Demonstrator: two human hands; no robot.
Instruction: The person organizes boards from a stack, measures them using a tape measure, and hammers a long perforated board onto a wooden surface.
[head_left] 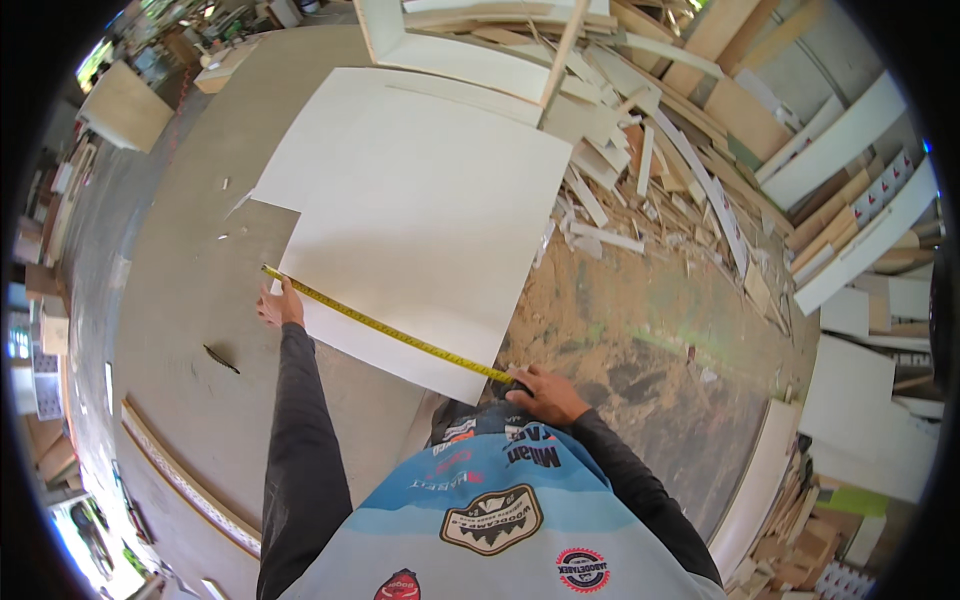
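Observation:
A yellow tape measure (390, 331) is drawn out across the near part of a large white board (420, 210), which has a notch cut in its left side. My left hand (281, 303) grips the blade close to its hooked end, at the board's left edge. At the other end, my right hand (546, 393) is closed around the dark tape case, just past the board's near right corner. Between the two hands the blade runs slantwise, lower on the right.
Wood offcuts (640, 150) and sawdust (620, 290) pile up to the right. A white frame (470, 65) stands at the board's far edge. On the grey surface at left lie a small dark serrated strip (221, 359) and a long wooden strip (185, 480). White panels (850, 410) lean at far right.

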